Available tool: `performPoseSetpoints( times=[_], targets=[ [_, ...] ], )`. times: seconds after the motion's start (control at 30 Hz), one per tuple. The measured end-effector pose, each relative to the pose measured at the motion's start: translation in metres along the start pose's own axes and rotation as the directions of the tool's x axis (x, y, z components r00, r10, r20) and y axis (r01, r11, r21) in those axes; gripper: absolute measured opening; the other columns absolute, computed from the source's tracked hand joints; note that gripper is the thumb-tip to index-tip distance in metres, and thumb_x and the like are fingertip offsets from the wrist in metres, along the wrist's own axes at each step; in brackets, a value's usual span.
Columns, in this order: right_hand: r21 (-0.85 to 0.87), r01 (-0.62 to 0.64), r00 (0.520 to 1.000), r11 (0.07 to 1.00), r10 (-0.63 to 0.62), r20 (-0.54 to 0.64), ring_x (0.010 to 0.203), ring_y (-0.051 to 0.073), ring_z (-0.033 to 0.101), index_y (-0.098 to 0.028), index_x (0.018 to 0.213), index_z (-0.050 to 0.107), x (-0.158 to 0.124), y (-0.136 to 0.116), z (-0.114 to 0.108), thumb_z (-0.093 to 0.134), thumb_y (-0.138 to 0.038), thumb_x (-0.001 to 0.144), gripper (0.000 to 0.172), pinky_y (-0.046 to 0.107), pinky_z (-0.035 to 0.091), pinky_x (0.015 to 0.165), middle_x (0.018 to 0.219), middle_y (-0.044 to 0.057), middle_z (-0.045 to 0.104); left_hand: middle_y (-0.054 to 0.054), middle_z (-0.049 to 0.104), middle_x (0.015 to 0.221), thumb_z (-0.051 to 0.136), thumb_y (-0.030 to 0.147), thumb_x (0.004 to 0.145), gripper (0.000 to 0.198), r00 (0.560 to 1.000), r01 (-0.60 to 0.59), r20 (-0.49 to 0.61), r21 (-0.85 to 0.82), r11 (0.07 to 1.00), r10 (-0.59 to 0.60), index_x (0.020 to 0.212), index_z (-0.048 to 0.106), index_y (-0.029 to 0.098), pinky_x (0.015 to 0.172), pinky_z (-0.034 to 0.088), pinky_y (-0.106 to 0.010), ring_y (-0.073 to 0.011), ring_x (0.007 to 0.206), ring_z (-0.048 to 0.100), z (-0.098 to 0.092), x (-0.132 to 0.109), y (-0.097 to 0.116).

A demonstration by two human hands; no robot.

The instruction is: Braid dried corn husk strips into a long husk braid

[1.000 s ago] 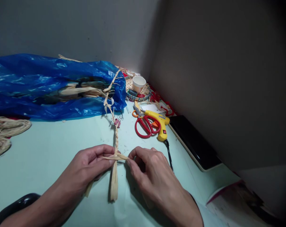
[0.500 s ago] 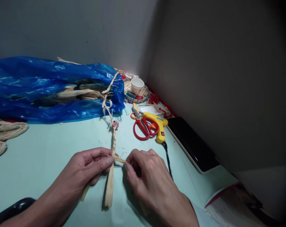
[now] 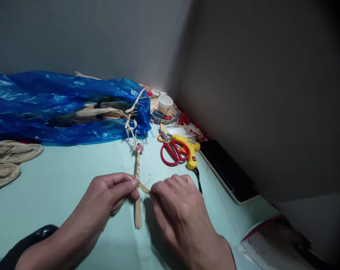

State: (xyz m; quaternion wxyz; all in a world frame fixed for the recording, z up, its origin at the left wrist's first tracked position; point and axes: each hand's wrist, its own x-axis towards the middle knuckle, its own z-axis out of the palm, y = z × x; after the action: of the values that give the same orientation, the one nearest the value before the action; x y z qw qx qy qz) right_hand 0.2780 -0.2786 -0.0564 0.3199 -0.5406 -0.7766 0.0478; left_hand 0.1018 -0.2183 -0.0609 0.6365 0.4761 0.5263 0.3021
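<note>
A thin pale braid (image 3: 138,163) of dried plant strips runs from the blue bag down toward me, with a small pink clip (image 3: 140,149) on it. My left hand (image 3: 113,193) pinches the braid's lower end between thumb and forefinger. My right hand (image 3: 178,206) is closed on the tip of one dried strip (image 3: 144,187), which stretches sideways from the braid. A wider loose strip (image 3: 138,215) hangs down between my hands. Another strip end shows partly below my left hand. The right fingertips are mostly hidden behind the knuckles.
The blue plastic bag (image 3: 60,88) holds more dried strips. Right of the braid lie red-handled scissors (image 3: 171,152), a yellow glue gun (image 3: 190,161) with a black cord, and a black-screened device (image 3: 228,170). Behind them, a basket (image 3: 174,114) holds a white cup (image 3: 165,103). Coiled braids (image 3: 15,155) lie left.
The view has shifted slightly, so things sit a little further right. The loose middle strip now hangs straighter, and the strip in my right hand has curved a little.
</note>
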Motion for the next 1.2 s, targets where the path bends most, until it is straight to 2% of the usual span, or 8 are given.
performPoseSetpoints(
  times=[0.2, 0.47, 0.53, 0.63, 0.7, 0.8, 0.9, 1.2],
  targets=[
    [-0.269, 0.238, 0.924, 0.933, -0.303, -0.234, 0.059, 0.018, 0.041, -0.018, 0.068, 0.056, 0.001, -0.027, 0.024, 0.039, -0.001, 0.093, 0.034, 0.036, 0.027, 0.063, 0.059, 0.003, 0.051, 0.007, 0.049, 0.045, 0.075, 0.043, 0.079, 0.027, 0.999, -0.048, 0.022, 0.005, 0.999, 0.048, 0.07, 0.073, 0.017, 0.049, 0.026, -0.022, -0.0074, 0.044, 0.034, 0.001, 0.001, -0.004],
    [-0.322, 0.266, 0.933, 0.908, -0.327, -0.152, 0.064, 0.023, 0.048, -0.012, 0.07, 0.064, 0.008, -0.041, 0.043, 0.039, -0.001, 0.092, 0.035, 0.038, 0.03, 0.063, 0.064, 0.008, 0.06, -0.002, 0.074, 0.079, 0.084, 0.033, 0.071, 0.02, 0.992, -0.02, 0.118, -0.158, 0.987, 0.039, 0.079, 0.076, 0.017, 0.073, 0.046, -0.023, -0.0151, 0.077, 0.064, -0.005, 0.002, -0.004],
    [-0.183, 0.197, 0.976, 0.963, -0.21, -0.058, 0.071, 0.023, 0.053, -0.013, 0.08, 0.067, 0.008, -0.034, 0.027, 0.044, -0.012, 0.097, 0.029, 0.039, 0.035, 0.068, 0.074, 0.008, 0.066, -0.001, 0.075, 0.079, 0.084, 0.031, 0.07, 0.019, 0.992, -0.011, 0.124, -0.152, 0.988, 0.03, 0.081, 0.076, 0.017, 0.071, 0.046, -0.022, -0.0146, 0.076, 0.064, -0.007, 0.002, -0.004],
    [0.154, -0.095, 0.993, 0.983, 0.083, 0.085, 0.082, 0.021, 0.059, -0.018, 0.094, 0.068, 0.013, -0.017, -0.002, 0.053, -0.03, 0.1, 0.02, 0.036, 0.04, 0.077, 0.086, 0.005, 0.068, 0.0, 0.075, 0.077, 0.082, 0.034, 0.074, 0.019, 0.991, 0.015, 0.134, -0.149, 0.989, 0.005, 0.082, 0.076, 0.018, 0.061, 0.042, -0.02, -0.0117, 0.066, 0.061, -0.007, 0.001, -0.003],
    [0.288, -0.277, 0.953, 0.917, 0.223, 0.207, 0.087, 0.02, 0.061, -0.018, 0.103, 0.064, 0.018, -0.006, -0.014, 0.054, -0.033, 0.1, 0.018, 0.033, 0.042, 0.077, 0.094, 0.005, 0.068, 0.0, 0.075, 0.076, 0.082, 0.034, 0.075, 0.019, 0.992, -0.005, 0.126, -0.144, 0.99, 0.023, 0.082, 0.076, 0.018, 0.061, 0.043, -0.02, -0.0114, 0.066, 0.061, -0.007, 0.001, -0.002],
    [0.482, -0.431, 0.862, 0.763, 0.19, 0.47, 0.08, 0.017, 0.061, -0.019, 0.105, 0.06, 0.027, 0.004, -0.011, 0.054, -0.036, 0.1, 0.018, 0.028, 0.042, 0.071, 0.086, 0.002, 0.067, 0.0, 0.075, 0.075, 0.082, 0.035, 0.074, 0.02, 0.987, -0.038, 0.15, -0.159, 0.986, 0.062, 0.085, 0.075, 0.019, 0.066, 0.047, -0.023, -0.0141, 0.069, 0.065, -0.006, 0.0, 0.001],
    [0.55, -0.478, 0.831, 0.685, 0.151, 0.535, 0.07, 0.014, 0.056, -0.019, 0.09, 0.057, 0.034, 0.005, 0.001, 0.05, -0.033, 0.102, 0.019, 0.026, 0.039, 0.066, 0.077, 0.0, 0.061, 0.0, 0.075, 0.074, 0.083, 0.036, 0.072, 0.024, 0.981, -0.055, 0.172, -0.177, 0.983, 0.086, 0.086, 0.073, 0.02, 0.069, 0.05, -0.026, -0.0166, 0.071, 0.067, -0.006, 0.0, 0.0],
    [0.46, -0.388, 0.871, 0.799, 0.154, 0.467, 0.071, 0.012, 0.05, -0.017, 0.073, 0.061, 0.037, 0.007, 0.006, 0.047, -0.023, 0.103, 0.033, 0.025, 0.034, 0.068, 0.074, -0.001, 0.059, -0.001, 0.075, 0.076, 0.07, 0.036, 0.082, 0.032, 0.985, -0.079, 0.15, -0.061, 0.995, 0.088, 0.105, 0.054, 0.021, 0.073, 0.046, -0.03, -0.0196, 0.077, 0.066, -0.002, -0.004, -0.002]
  ],
)
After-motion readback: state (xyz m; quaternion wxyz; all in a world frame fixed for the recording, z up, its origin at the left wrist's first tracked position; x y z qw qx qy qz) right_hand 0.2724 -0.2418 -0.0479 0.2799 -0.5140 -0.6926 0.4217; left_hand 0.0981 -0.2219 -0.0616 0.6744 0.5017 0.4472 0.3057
